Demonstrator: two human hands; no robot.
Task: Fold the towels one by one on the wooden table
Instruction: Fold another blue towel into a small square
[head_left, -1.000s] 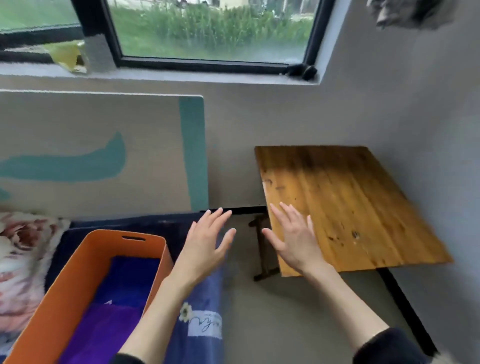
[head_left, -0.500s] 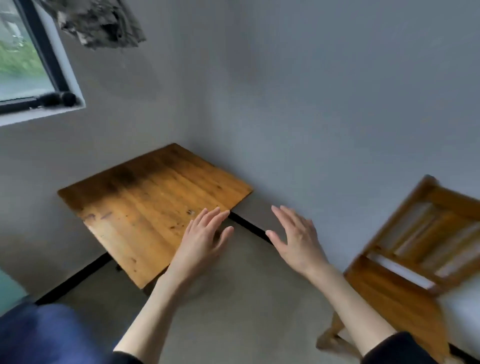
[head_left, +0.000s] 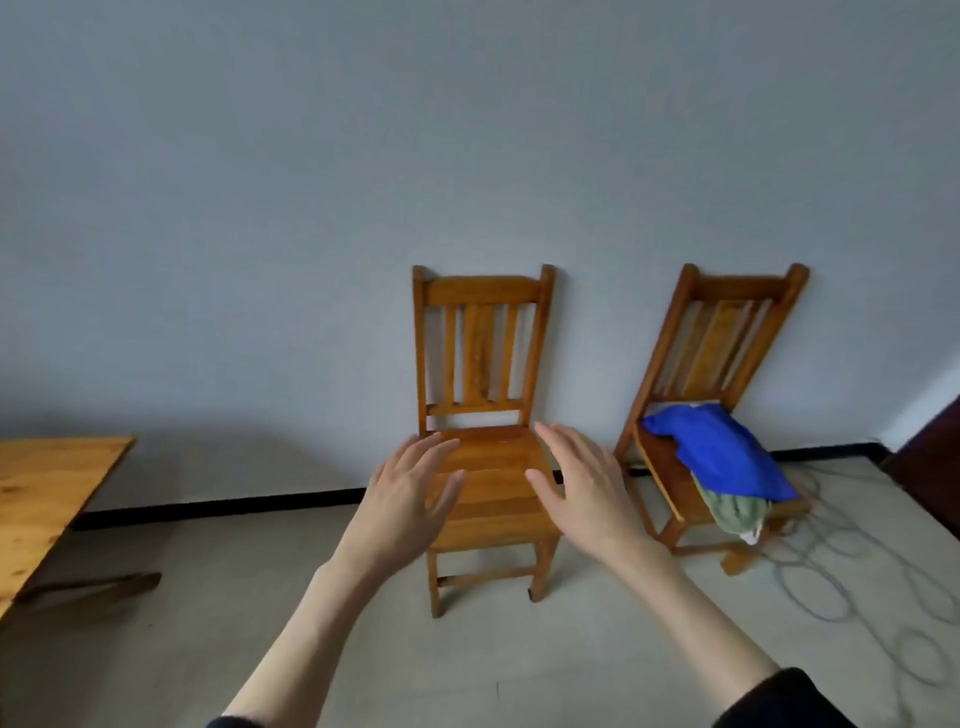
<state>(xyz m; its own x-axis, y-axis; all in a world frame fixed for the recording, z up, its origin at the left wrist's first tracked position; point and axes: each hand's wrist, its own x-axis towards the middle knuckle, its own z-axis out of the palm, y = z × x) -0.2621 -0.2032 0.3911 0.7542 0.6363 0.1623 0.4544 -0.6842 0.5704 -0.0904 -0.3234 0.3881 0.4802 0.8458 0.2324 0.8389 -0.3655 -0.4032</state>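
Note:
A blue towel (head_left: 719, 453) lies crumpled on the seat of the right wooden chair (head_left: 727, 332), with a green towel (head_left: 735, 511) hanging from under it over the seat's front. The wooden table (head_left: 47, 483) shows only as a corner at the left edge, bare. My left hand (head_left: 410, 499) and my right hand (head_left: 584, 483) are both raised in front of me with fingers straight and spread, holding nothing. They hover in front of the seat of an empty wooden chair (head_left: 480, 364) at the centre.
Both chairs stand against a pale grey wall. A coiled grey cable (head_left: 857, 561) lies looped on the floor at the right. A dark door or cabinet edge (head_left: 930, 467) is at the far right. The floor is light grey.
My view has swung to the right, from the window and orange bin past the table to the two chairs. Both hands stayed raised and empty in front of me.

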